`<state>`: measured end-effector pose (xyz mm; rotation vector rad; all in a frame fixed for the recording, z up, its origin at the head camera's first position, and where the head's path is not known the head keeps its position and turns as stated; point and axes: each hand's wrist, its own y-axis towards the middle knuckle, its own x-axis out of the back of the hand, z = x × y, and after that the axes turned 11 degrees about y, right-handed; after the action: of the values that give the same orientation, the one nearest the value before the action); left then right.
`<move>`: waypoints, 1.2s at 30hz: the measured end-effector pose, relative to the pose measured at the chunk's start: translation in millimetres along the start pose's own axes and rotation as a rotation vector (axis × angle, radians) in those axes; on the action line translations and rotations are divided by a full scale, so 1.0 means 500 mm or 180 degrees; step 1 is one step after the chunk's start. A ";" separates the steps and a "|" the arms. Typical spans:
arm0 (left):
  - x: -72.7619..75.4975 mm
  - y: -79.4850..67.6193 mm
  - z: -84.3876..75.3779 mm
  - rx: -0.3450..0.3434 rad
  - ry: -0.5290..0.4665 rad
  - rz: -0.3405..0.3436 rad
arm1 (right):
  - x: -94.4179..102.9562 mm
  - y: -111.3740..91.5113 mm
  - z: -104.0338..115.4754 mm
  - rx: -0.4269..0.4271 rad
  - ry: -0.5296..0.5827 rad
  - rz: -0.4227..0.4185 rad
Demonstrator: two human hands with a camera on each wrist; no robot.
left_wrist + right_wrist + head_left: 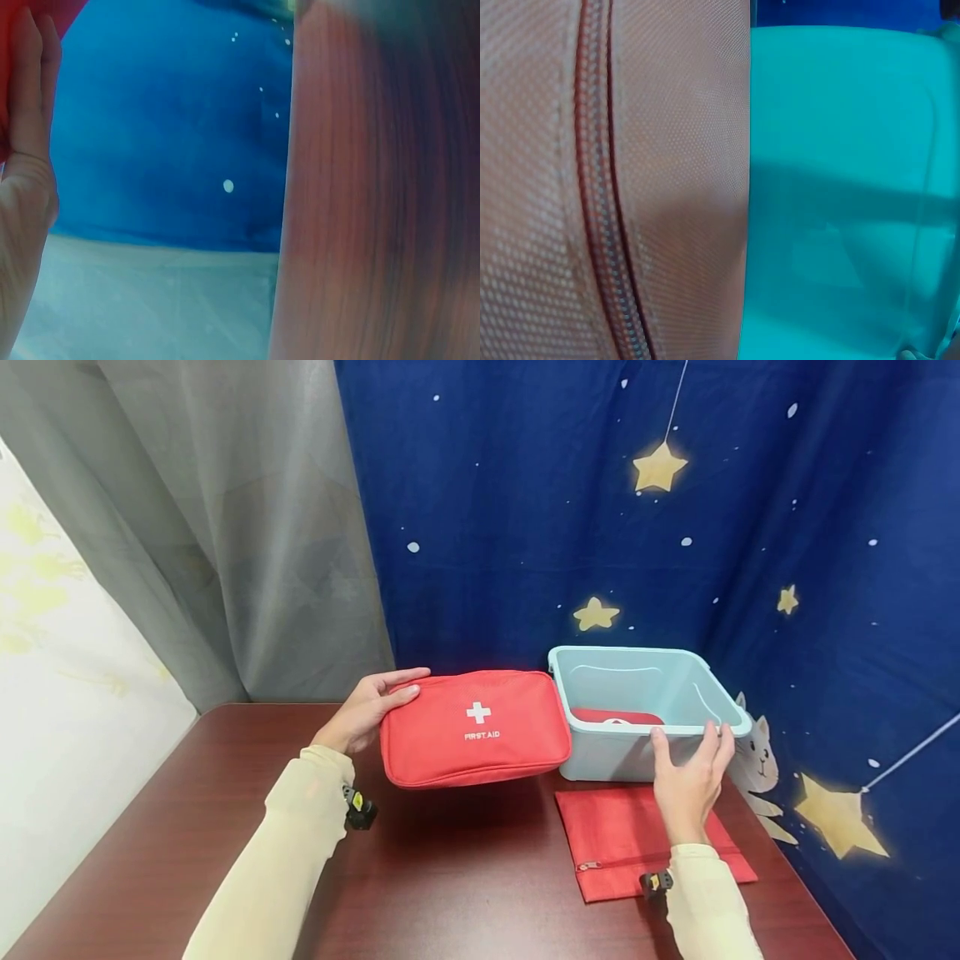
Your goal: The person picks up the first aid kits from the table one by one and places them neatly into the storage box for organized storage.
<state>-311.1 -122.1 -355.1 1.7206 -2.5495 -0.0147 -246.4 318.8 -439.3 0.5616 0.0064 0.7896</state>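
Observation:
A red first aid bag [442, 752] with a white cross is held tilted above the table. My left hand [371, 706] grips its left end, thumb on the front face; in the left wrist view that hand's fingers [28, 82] lie along the red fabric. The bag's right end overlaps the corner of a light blue bin [607, 756]. My right hand [690, 785] is at the bin's front rim, thumb and fingers spread, fingertips right at the edge. Inside the bin lies a red item [611, 716], mostly hidden by the front wall.
A flat red zippered pouch [622, 835] lies on the brown table [457, 877] in front of the bin, partly under my right wrist. Behind the table hang a blue star-patterned curtain [487, 510] and a grey one [277, 527]. The table's right edge runs close past the pouch.

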 end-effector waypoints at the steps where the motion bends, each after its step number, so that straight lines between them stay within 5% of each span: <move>1: -0.004 0.003 -0.002 -0.0013 -0.0028 -0.0013 | 0.000 0.000 0.000 0.0000 0.0002 0.0005; 14: -0.062 0.058 -0.034 -0.0344 -0.0198 -0.0193 | 0.004 0.002 -0.003 0.0004 0.0005 -0.0006; 36: -0.127 0.120 -0.069 -0.0455 -0.0379 -0.0216 | -0.003 0.002 -0.006 0.0048 -0.0021 -0.0051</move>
<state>-341.1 -39.6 -321.2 1.8013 -2.4987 -0.3040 -248.8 319.8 -442.0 0.5777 0.0106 0.7726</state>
